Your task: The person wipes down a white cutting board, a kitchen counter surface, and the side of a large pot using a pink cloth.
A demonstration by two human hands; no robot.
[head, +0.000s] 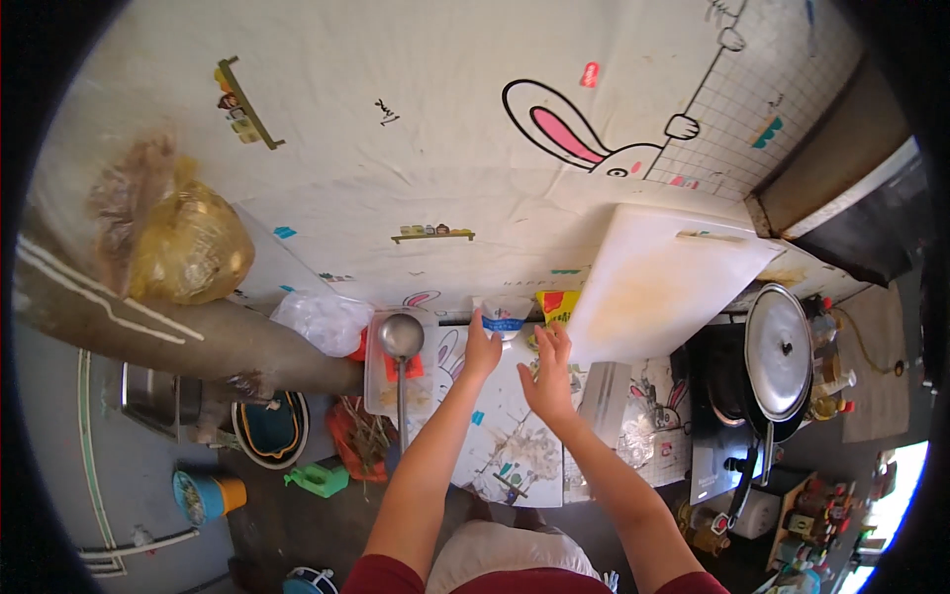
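My left hand [484,349] is at the left side of a white and blue packet [506,315] that stands against the wall at the back of the counter; whether it grips the packet is unclear. My right hand [551,371] has its fingers apart, just in front of a yellow and red packet [558,306]. That packet is partly hidden behind a large white cutting board [660,275], which leans against the wall. A metal ladle [401,338] lies across a clear plastic container [377,371], left of my left hand.
A white plastic bag [324,321] sits behind the container. On the right, a lidded wok [778,353] stands at the stove, beside several bottles [827,405]. Yellow plastic bags [194,241] hang at the upper left. A sink [152,393] is at the left.
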